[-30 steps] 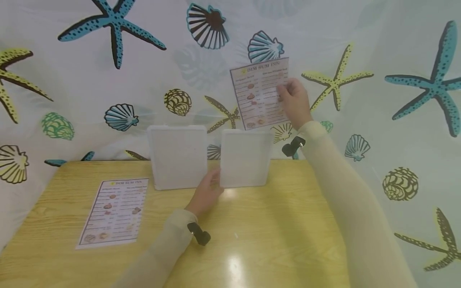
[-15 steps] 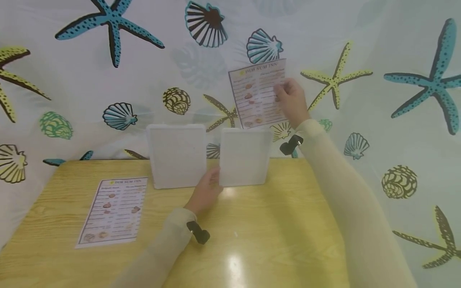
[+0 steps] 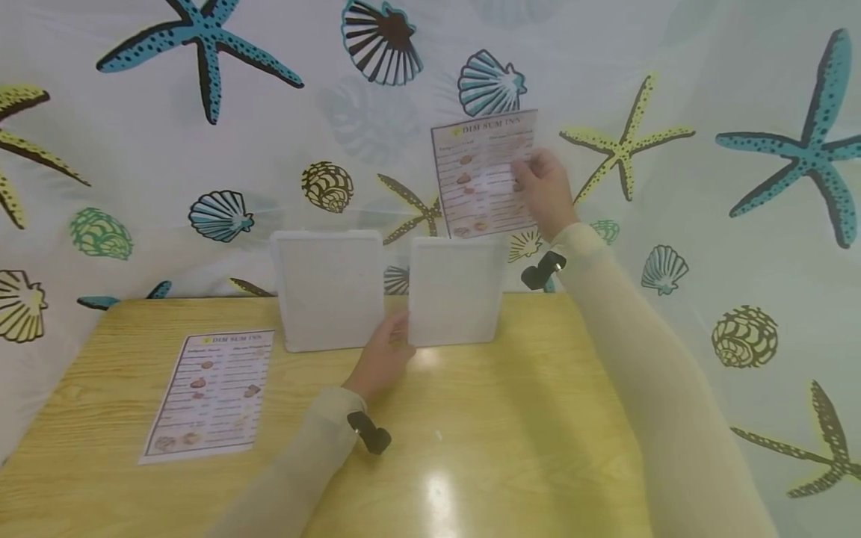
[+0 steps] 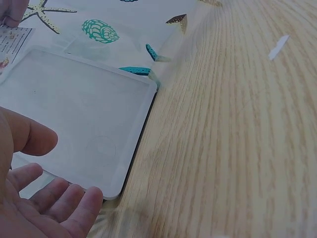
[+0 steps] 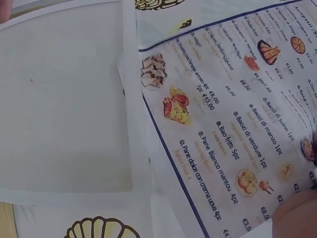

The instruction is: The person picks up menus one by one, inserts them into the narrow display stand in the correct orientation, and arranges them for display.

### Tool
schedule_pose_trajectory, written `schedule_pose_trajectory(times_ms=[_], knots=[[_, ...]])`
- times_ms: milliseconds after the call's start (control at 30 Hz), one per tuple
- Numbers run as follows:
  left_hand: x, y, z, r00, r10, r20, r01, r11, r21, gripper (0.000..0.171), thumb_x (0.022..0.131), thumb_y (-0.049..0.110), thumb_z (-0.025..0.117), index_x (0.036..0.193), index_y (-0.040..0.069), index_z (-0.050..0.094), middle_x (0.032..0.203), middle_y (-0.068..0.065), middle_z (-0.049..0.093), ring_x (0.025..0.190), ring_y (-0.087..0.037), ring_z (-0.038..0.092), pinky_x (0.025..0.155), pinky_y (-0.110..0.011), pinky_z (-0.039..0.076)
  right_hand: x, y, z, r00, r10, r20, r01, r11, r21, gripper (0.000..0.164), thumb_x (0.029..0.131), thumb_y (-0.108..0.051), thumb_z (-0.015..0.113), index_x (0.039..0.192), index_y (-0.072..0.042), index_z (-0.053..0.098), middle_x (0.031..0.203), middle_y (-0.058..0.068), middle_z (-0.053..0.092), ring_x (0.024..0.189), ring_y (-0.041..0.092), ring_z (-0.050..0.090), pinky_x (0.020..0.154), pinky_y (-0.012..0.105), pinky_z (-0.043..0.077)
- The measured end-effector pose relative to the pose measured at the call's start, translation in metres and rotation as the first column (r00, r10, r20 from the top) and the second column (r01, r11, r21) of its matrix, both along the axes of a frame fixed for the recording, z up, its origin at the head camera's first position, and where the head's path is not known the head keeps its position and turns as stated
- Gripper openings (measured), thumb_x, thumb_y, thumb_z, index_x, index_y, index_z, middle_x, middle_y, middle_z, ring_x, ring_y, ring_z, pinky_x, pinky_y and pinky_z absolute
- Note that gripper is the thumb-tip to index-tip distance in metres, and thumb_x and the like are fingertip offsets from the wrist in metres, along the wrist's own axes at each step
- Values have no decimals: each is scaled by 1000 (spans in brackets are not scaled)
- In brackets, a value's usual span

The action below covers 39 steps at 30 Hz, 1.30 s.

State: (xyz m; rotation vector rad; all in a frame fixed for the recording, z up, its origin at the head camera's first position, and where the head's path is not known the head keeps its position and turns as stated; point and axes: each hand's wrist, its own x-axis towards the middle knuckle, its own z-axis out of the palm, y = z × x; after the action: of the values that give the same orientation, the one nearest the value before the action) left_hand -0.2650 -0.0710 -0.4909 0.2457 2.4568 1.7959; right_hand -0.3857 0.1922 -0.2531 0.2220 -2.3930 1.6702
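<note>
Up against the wall, my right hand (image 3: 546,190) pinches the right side of a printed menu (image 3: 480,168) headed DIM SUM INN, thumb in front. Behind the top of the right white panel (image 3: 456,291) hangs the menu's lower edge. My left hand (image 3: 382,355) is at that panel's left edge. In the left wrist view its thumb (image 4: 37,139) shows before the panel face and its loose fingertips lie along the edge; how firmly they touch is unclear. A second white panel (image 3: 329,288) stands upright to the left. Another menu (image 3: 211,396) lies flat on the table.
A wooden table (image 3: 525,448) holds both panels near its back edge. Directly behind rises a white cloth (image 3: 377,127) printed with shells and starfish. A small white mark (image 4: 278,47) shows on the tabletop.
My right hand and its menu have shifted only slightly. The left hand stays at the panel's edge. The head view has tilted a little.
</note>
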Motion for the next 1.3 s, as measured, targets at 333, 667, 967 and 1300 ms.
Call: schedule_pose_trajectory(times_ms=[333, 667, 967, 1300], knots=[[0, 1, -2, 1000, -19, -15, 19, 1000, -8, 66, 100, 9, 58, 160, 8, 32, 161, -16, 39, 145, -39, 41, 121, -58, 33, -3, 2, -6, 1000, -19, -11, 20, 999, 30, 34, 109, -37, 51, 136, -19, 58, 123, 0, 64, 111, 16, 61, 97, 33, 53], [0, 1, -2, 999, -29, -42, 29, 1000, -6, 65, 100, 7, 57, 160, 7, 31, 161, -16, 38, 144, -38, 42, 121, -55, 35, -1, 2, -5, 999, -11, 49, 13, 999, -37, 31, 108, -33, 53, 133, -16, 60, 121, 0, 64, 110, 16, 60, 97, 32, 51], [-2, 1, 0, 999, -24, -43, 23, 1000, -16, 64, 100, 7, 57, 159, 9, 33, 160, -16, 39, 144, -38, 42, 120, -56, 35, 1, -7, -14, 999, 25, 40, -23, 997, -67, 30, 108, -31, 54, 132, -14, 58, 122, 2, 63, 110, 17, 60, 97, 33, 52], [0, 1, 0, 1000, -10, -13, 9, 1000, -6, 65, 101, 9, 58, 160, 10, 31, 161, -15, 38, 145, -38, 41, 120, -58, 34, 6, -9, -27, 1000, 27, 8, -26, 994, -110, 30, 107, -33, 56, 131, -17, 60, 118, 1, 65, 106, 18, 61, 94, 36, 51]])
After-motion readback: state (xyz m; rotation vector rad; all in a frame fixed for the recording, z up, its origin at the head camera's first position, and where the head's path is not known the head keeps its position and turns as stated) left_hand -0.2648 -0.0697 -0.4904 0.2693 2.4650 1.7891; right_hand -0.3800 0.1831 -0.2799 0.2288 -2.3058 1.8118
